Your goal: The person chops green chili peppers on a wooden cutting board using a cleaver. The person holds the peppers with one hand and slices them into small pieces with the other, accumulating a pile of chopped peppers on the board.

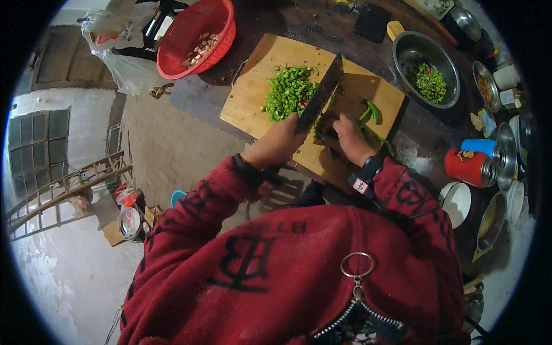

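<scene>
My left hand (282,140) grips the handle of a cleaver (320,95), whose dark, broad blade stands on edge over a wooden cutting board (246,101). Close to the blade's right side, my right hand (348,137) has its fingers curled down on green chili peppers, which are mostly hidden under it. A heap of chopped green chili peppers (290,92), with a few red bits, lies left of the blade. Several whole green chili peppers (370,111) rest on the board beyond my right hand. The cutting edge is out of sight.
A red plastic basket (230,34) with peeled garlic cloves stands at the upper left. To the right is a metal bowl (403,56) holding chopped peppers. Red (465,168) and blue (478,147) covered jars lie near a white bowl (457,205). The table's left edge borders the floor.
</scene>
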`<state>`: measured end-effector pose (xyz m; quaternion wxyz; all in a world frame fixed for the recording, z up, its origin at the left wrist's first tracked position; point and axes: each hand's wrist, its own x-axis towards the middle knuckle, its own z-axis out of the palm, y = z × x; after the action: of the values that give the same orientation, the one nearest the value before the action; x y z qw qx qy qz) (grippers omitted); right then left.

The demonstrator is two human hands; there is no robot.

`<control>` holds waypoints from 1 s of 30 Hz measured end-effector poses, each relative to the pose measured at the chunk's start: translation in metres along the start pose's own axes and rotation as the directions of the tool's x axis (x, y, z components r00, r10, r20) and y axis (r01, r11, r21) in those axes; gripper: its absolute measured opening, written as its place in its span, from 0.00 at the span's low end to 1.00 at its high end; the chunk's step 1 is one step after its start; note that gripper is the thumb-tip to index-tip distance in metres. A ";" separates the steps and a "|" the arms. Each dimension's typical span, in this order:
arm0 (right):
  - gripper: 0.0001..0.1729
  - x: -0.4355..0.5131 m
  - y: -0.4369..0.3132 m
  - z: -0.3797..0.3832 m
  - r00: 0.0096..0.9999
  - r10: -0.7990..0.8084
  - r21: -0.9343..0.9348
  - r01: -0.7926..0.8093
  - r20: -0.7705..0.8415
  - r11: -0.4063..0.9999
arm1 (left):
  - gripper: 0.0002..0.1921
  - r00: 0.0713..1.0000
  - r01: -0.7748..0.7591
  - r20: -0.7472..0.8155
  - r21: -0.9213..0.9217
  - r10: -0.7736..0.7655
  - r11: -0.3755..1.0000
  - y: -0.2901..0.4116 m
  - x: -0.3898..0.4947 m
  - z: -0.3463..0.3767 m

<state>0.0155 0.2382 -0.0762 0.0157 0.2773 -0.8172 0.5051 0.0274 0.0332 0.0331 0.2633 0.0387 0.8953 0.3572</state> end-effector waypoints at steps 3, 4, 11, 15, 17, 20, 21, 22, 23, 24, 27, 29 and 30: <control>0.12 0.001 0.003 0.001 0.998 0.013 -0.014 -0.012 0.062 1.000 | 0.18 0.997 0.049 0.056 -0.045 -0.047 0.998 0.006 -0.001 -0.002; 0.12 0.001 0.003 0.001 0.996 0.044 -0.056 -0.040 0.077 0.998 | 0.17 0.995 0.076 0.072 -0.063 -0.071 0.995 0.007 -0.002 0.001; 0.11 -0.002 0.002 0.002 0.996 0.057 -0.137 -0.047 0.070 0.989 | 0.17 0.999 0.001 -0.049 -0.081 -0.005 0.997 0.002 0.002 0.021; 0.09 0.002 0.003 0.004 0.947 0.304 0.347 -0.320 0.101 0.881 | 0.18 0.998 -0.057 0.001 0.002 0.057 0.998 0.002 0.008 0.001; 0.11 0.005 0.003 0.003 0.997 0.078 0.161 -0.077 0.003 0.984 | 0.18 0.998 -0.037 0.048 0.020 0.036 0.999 0.005 0.006 -0.007; 0.12 0.006 0.000 0.000 0.995 -0.103 -0.069 0.103 0.005 0.992 | 0.18 0.995 0.033 0.091 0.015 -0.035 0.999 0.010 -0.001 -0.007; 0.12 0.006 -0.002 -0.001 0.996 -0.093 -0.088 0.093 0.004 0.992 | 0.18 0.997 0.034 0.071 -0.017 -0.032 0.999 0.010 -0.004 -0.003; 0.11 0.004 -0.004 -0.002 0.999 -0.002 -0.123 0.007 0.041 0.992 | 0.18 0.998 0.034 0.051 -0.049 -0.032 0.998 0.010 -0.007 0.002; 0.10 0.002 -0.006 -0.002 0.993 0.099 -0.167 -0.086 0.068 0.982 | 0.18 0.996 0.077 0.042 -0.073 -0.074 0.994 0.009 -0.009 0.008; 0.10 0.000 -0.007 -0.002 0.975 0.200 -0.213 -0.177 0.092 0.961 | 0.17 0.977 0.206 0.089 -0.143 -0.195 0.968 0.008 -0.010 0.015; 0.10 0.000 -0.007 -0.001 0.998 0.066 -0.063 -0.065 0.020 0.996 | 0.17 0.990 -0.088 -0.115 -0.012 0.086 0.996 0.003 -0.003 0.029; 0.10 -0.001 -0.004 0.001 0.993 0.098 -0.105 -0.091 0.070 0.990 | 0.17 0.997 -0.032 -0.065 -0.045 0.029 0.999 0.001 0.004 0.028; 0.11 -0.001 -0.002 0.002 0.988 0.129 -0.119 -0.119 0.082 0.986 | 0.17 1.000 0.004 -0.029 -0.057 -0.006 0.998 0.001 0.007 0.025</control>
<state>0.0175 0.2366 -0.0755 -0.0367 0.2470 -0.8603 0.4445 0.0338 0.0508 0.0154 0.2523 0.0237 0.8885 0.3826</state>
